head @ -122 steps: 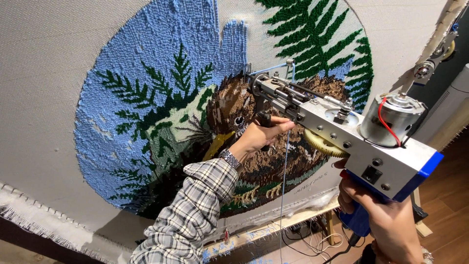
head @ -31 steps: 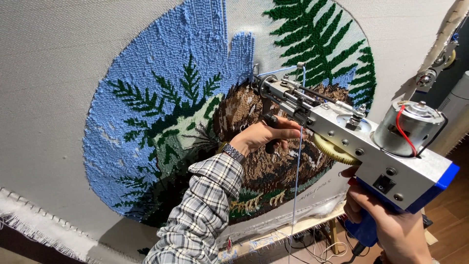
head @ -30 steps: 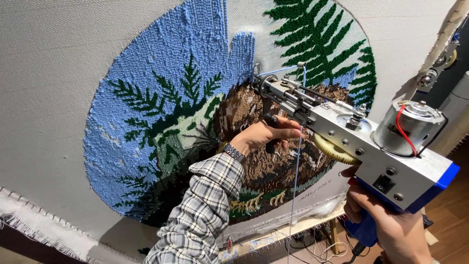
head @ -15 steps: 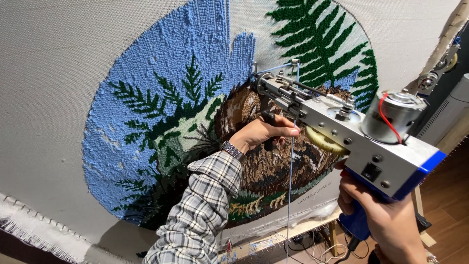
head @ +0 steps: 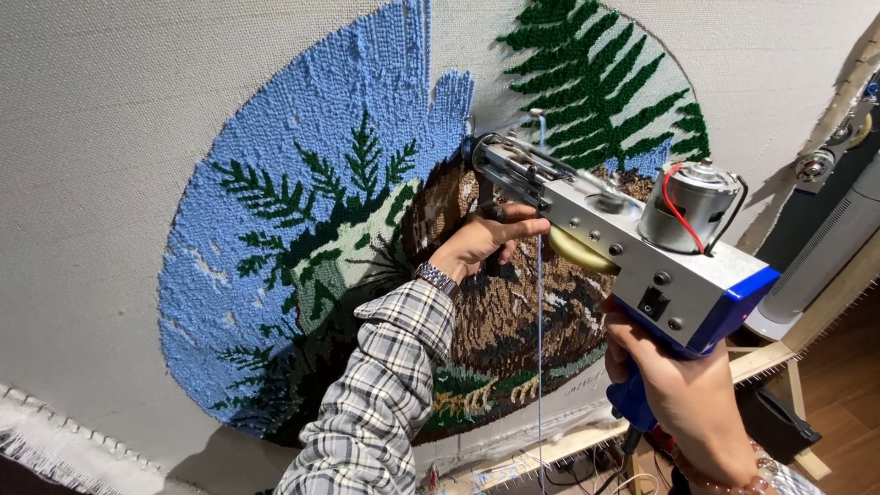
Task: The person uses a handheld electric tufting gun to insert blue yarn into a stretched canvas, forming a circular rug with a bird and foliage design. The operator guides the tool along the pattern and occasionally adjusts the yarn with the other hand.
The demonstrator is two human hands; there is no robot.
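A silver and blue tufting gun (head: 632,247) points at a stretched cloth (head: 110,137) bearing a round tufted picture (head: 367,275) of blue sky, green ferns and a brown bird. My right hand (head: 683,403) grips the gun's blue handle from below. My left hand (head: 481,240), in a plaid sleeve with a wristwatch, holds the gun's front handle under the needle end. The gun's tip (head: 481,151) touches the cloth at the edge of the blue area. A blue yarn (head: 539,348) hangs down from the gun.
A wooden frame rail (head: 761,357) runs along the cloth's lower right edge. A grey upright cylinder (head: 825,257) stands to the right. Cables lie on the wooden floor (head: 848,412) below. The cloth's frayed edge (head: 55,440) shows at bottom left.
The gun's tip has climbed up the cloth along the right edge of the blue area, and both hands have moved up with it.
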